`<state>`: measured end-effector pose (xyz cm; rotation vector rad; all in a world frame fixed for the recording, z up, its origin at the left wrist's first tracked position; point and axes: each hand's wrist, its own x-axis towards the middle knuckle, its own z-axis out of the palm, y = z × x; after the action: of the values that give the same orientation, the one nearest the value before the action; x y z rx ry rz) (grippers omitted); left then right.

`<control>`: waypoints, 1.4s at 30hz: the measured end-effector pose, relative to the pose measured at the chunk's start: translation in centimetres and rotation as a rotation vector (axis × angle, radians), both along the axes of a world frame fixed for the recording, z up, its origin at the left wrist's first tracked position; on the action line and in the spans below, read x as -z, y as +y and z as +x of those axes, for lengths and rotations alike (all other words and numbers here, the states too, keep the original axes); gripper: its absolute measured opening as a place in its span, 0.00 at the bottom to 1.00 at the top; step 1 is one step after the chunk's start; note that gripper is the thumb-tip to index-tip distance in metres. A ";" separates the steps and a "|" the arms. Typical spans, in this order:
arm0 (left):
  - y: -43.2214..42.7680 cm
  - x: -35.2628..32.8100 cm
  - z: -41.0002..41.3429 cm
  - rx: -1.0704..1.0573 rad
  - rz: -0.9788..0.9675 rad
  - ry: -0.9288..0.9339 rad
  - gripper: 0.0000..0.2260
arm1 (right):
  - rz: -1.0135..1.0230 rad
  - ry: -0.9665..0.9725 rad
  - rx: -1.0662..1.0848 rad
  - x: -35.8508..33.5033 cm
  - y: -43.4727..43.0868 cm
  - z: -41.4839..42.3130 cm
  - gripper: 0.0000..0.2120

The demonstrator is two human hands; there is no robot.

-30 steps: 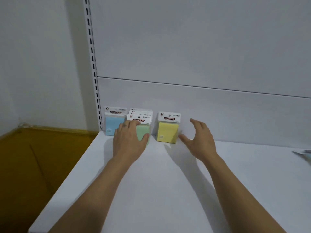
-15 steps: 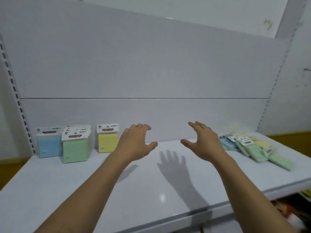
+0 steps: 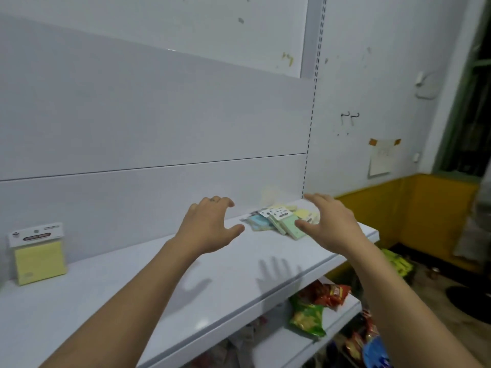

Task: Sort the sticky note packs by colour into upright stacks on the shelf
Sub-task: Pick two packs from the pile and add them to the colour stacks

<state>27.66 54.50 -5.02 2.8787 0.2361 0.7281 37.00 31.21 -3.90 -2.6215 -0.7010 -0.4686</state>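
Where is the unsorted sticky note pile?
Head view: the pile lies at the right end of the shelf, partly behind the right hand.

1. Your upright yellow sticky note pack [image 3: 38,257] stands at the far left of the flat white metal shelf [image 3: 132,301], close in front of the pale back panel [image 3: 159,115].
2. The loose pile of blue, green and yellow sticky note packs [image 3: 276,221] lies at the shelf's right end, well apart from the upright pack.
3. Your left hand [image 3: 210,227] hovers above the shelf just left of the pile; your right hand [image 3: 332,227] is at the pile's right, overlapping part of it.
4. Below, to the right, crinkly red and green snack bags [image 3: 308,317] lie on a lower white shelf [image 3: 281,346].
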 end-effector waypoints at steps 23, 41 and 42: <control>-7.6 3.6 11.3 0.162 -0.053 0.114 0.25 | 0.016 0.107 0.245 2.9 -8.6 4.9 0.35; -3.5 8.6 18.5 0.150 -0.195 0.204 0.22 | -0.135 0.221 0.256 5.7 -3.6 12.7 0.35; -3.5 8.8 18.9 0.142 -0.202 0.207 0.22 | -0.139 0.231 0.236 5.9 -3.4 13.6 0.35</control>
<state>46.60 51.00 -13.80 2.7408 0.1197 0.3590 50.60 27.84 -9.83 -2.8434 -0.3638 -0.1811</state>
